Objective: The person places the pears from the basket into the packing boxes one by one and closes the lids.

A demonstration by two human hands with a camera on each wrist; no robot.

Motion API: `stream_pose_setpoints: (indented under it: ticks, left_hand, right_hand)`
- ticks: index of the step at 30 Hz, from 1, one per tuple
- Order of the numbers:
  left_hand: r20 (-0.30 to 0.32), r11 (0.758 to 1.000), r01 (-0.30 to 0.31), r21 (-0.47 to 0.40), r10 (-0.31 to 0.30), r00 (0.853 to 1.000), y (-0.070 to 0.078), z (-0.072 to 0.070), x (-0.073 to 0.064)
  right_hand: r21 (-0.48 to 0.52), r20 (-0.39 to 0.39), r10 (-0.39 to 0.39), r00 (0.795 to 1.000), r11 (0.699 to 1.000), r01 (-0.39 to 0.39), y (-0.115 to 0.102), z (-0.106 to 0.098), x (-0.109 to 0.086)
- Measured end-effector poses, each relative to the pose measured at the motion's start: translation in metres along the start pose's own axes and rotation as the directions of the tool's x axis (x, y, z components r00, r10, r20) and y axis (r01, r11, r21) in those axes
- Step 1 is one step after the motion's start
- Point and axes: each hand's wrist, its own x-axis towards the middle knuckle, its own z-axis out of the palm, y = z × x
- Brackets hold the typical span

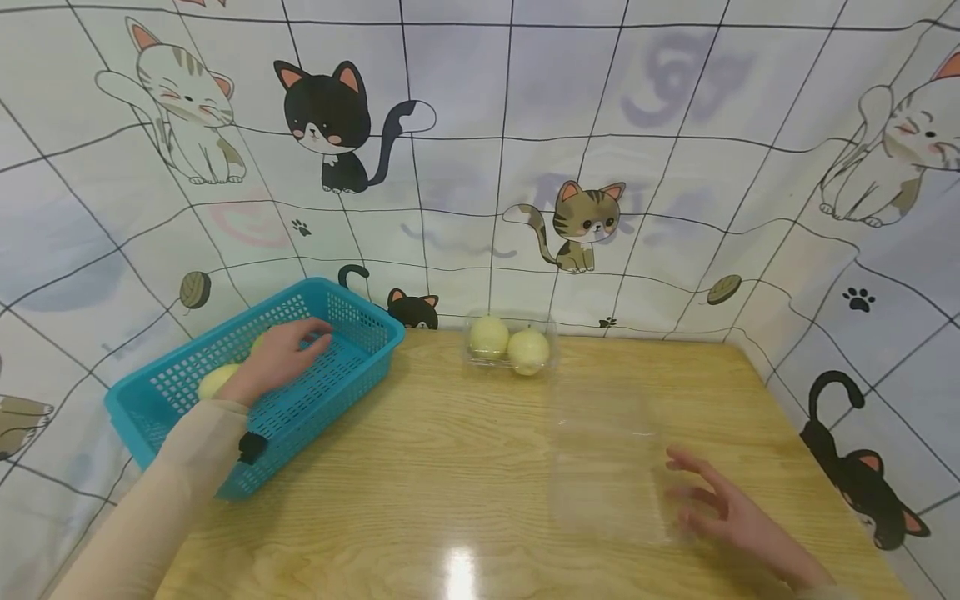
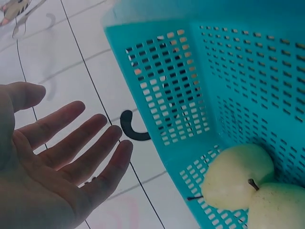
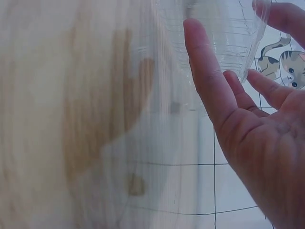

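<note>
My left hand (image 1: 283,354) is over the blue-green plastic basket (image 1: 348,379), its fingers loosely bent and holding nothing. Inside that basket lie pale yellow-green pears, one pear (image 1: 217,381) beside my wrist; the left wrist view shows two, including a pear (image 2: 236,176) with a dark stem. On the right, my right hand (image 1: 738,521) has its fingers spread at the near right edge of a clear plastic container (image 1: 603,467). In the right wrist view the fingers lie close to the container's wall (image 3: 224,43); whether they touch it I cannot tell.
At the back of the wooden table (image 1: 420,467), a clear plastic box (image 1: 474,360) holds two pears (image 1: 528,351) against the wall. A cat-patterned cloth (image 1: 465,167) covers the wall behind and at both sides. A black object (image 1: 252,447) sits at my left wrist.
</note>
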Motion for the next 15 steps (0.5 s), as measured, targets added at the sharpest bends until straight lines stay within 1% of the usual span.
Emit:
stream_pose_setpoints:
  ticks: [2, 4, 7, 10, 13, 15]
  left_hand:
    - [-0.012, 1.000, 0.010, 0.008, -0.010, 1.000, -0.004, -0.002, 0.000]
    - [-0.017, 1.000, 0.027, 0.002, -0.027, 0.999, -0.008, -0.005, 0.000]
    - [-0.010, 0.997, 0.074, -0.004, -0.074, 0.997, -0.015, -0.008, 0.001]
    - [0.003, 0.995, 0.103, -0.016, -0.103, 0.995, -0.023, -0.012, 0.001]
    - [0.011, 0.993, 0.114, -0.028, -0.113, 0.993, -0.031, -0.015, -0.001]
    - [0.011, 0.992, 0.121, -0.037, -0.121, 0.993, -0.036, -0.018, -0.002]
  right_hand:
    - [-0.013, -0.001, 0.025, 1.000, 1.000, -0.025, -0.002, 0.003, -0.001]
    - [-0.018, 0.007, 0.023, 1.000, 1.000, -0.023, -0.004, 0.005, -0.001]
    - [-0.022, 0.008, 0.037, 0.999, 0.999, -0.037, -0.005, 0.009, -0.002]
    - [-0.033, 0.018, 0.060, 0.998, 0.998, -0.059, -0.005, 0.010, -0.003]
    - [-0.035, 0.035, 0.054, 0.998, 0.998, -0.053, -0.007, 0.013, -0.004]
    - [-0.017, 0.053, 0.026, 0.998, 1.000, -0.025, -0.008, 0.016, -0.003]
